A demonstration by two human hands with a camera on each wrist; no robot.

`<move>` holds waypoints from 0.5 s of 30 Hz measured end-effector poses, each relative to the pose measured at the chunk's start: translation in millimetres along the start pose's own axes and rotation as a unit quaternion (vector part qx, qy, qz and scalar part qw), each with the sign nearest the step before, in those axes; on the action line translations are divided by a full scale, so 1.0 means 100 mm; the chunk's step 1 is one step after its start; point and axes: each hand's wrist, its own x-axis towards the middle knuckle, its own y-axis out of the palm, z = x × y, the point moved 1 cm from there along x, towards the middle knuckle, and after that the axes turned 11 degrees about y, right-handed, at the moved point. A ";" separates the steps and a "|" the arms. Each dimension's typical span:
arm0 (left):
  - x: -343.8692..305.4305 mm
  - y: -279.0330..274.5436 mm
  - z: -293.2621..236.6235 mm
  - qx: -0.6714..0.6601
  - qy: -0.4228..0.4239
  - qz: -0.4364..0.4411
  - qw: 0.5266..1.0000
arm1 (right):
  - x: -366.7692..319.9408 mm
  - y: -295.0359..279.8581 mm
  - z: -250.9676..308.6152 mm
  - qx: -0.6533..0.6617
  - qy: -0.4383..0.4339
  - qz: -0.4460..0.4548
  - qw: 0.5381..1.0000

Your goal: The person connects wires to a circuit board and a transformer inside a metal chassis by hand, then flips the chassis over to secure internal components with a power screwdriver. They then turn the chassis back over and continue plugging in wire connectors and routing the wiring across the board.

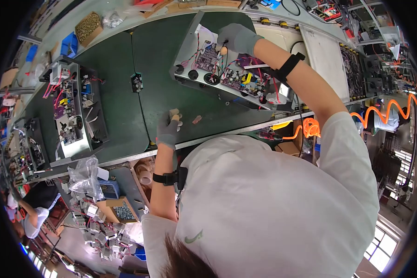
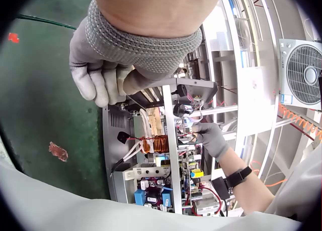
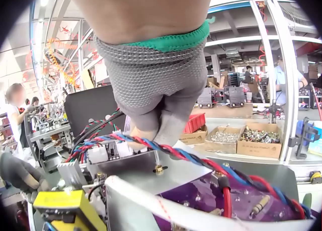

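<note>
My gloved right hand point(image 1: 238, 39) is over the upper part of an open metal chassis point(image 1: 192, 41), its bare-tipped thumb and finger pinching a thin wire by a circuit board point(image 1: 207, 58). In the right wrist view those fingers point(image 3: 137, 140) point down beside white connectors point(image 3: 98, 154), partly behind a twisted red and blue cable point(image 3: 256, 183). My gloved left hand point(image 1: 167, 132) hangs near the bench's front edge, left of the chassis, fingers loosely bent. In the left wrist view the left hand point(image 2: 108, 72) shows nothing held. A copper coil point(image 2: 156, 144) sits inside the chassis.
Another open chassis point(image 1: 72, 143) stands at the left of the green bench point(image 1: 160, 51). A small dark part point(image 1: 136, 82) lies between. Behind are a box of small hardware point(image 1: 88, 28) and a blue bin point(image 1: 69, 45). An orange coiled hose point(image 1: 384, 113) hangs at the right.
</note>
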 end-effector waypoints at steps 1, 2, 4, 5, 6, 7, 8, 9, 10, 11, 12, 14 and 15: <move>0.03 -0.02 0.02 0.017 0.002 0.006 1.000 | 0.05 -0.05 0.04 0.003 0.004 0.005 1.000; 0.03 -0.01 0.07 0.034 -0.002 0.017 0.999 | 0.09 -0.04 0.03 -0.018 -0.009 0.040 0.999; 0.05 0.01 0.08 0.033 -0.009 0.026 0.999 | 0.16 0.01 -0.03 -0.037 -0.048 0.055 0.997; 0.06 0.02 0.07 0.031 -0.008 0.028 0.999 | 0.17 0.01 -0.04 -0.037 -0.048 0.057 0.997; 0.06 0.03 0.06 0.030 -0.009 0.027 0.999 | 0.18 0.02 -0.05 -0.040 -0.059 0.061 0.996; 0.06 0.05 0.05 0.034 -0.011 0.023 0.999 | 0.18 0.02 -0.04 -0.043 -0.071 0.064 0.995; 0.06 0.06 0.03 0.038 -0.013 0.020 0.999 | 0.16 0.02 -0.03 -0.043 -0.070 0.064 0.995; 0.06 0.08 0.01 0.039 -0.010 0.021 0.999 | 0.13 0.01 -0.02 -0.026 -0.061 0.063 0.996; 0.07 0.10 -0.02 0.044 -0.007 0.026 0.999 | 0.11 -0.02 0.00 -0.011 -0.052 0.061 0.997; 0.08 0.11 -0.05 0.050 -0.003 0.030 0.998 | 0.06 -0.05 0.01 -0.013 -0.052 0.055 0.997; 0.08 0.13 -0.08 0.051 0.004 0.029 0.998 | 0.01 -0.06 -0.01 0.012 -0.009 0.073 0.997; 0.12 0.15 -0.13 0.043 0.007 0.039 0.998 | -0.11 0.02 -0.09 0.064 0.030 0.053 0.996; 0.15 0.12 -0.14 0.046 0.018 0.036 0.998 | -0.20 -0.03 -0.03 0.007 0.045 0.049 0.998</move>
